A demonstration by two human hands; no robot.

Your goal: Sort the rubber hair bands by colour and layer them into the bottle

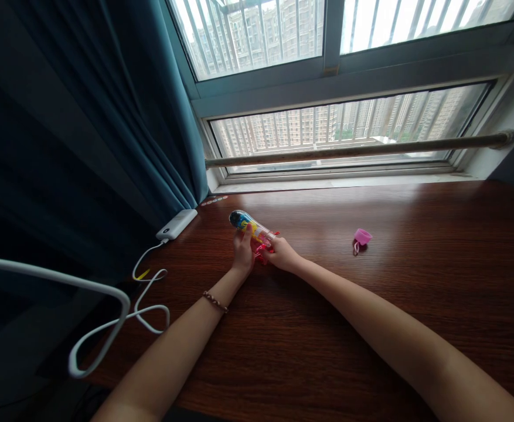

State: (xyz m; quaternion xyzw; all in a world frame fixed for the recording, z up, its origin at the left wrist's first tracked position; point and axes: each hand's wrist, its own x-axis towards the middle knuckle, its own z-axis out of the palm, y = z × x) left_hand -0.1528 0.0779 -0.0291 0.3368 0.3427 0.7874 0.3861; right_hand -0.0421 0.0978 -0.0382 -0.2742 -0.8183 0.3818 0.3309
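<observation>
Both hands meet around a clear, rounded plastic container (263,232), shaped like a small bottle, with blue and yellow print and a dark round end pointing up and left. My left hand (243,249) is wrapped around its middle, thumb up along the side. At the narrower, pinkish end, my right hand (281,254) has its fingers closed. Bright red pieces (263,253) show between the two hands; whether they belong to the container I cannot tell. Farther right on the table lies a small pink cap (363,237) with a loop.
The dark red-brown wooden table (327,328) runs up to a barred window (327,129). On the left, a white power bank (177,224) with a thick white cable (125,305) lies beside the blue curtain (151,117). A small yellow item (143,274) is near the cable.
</observation>
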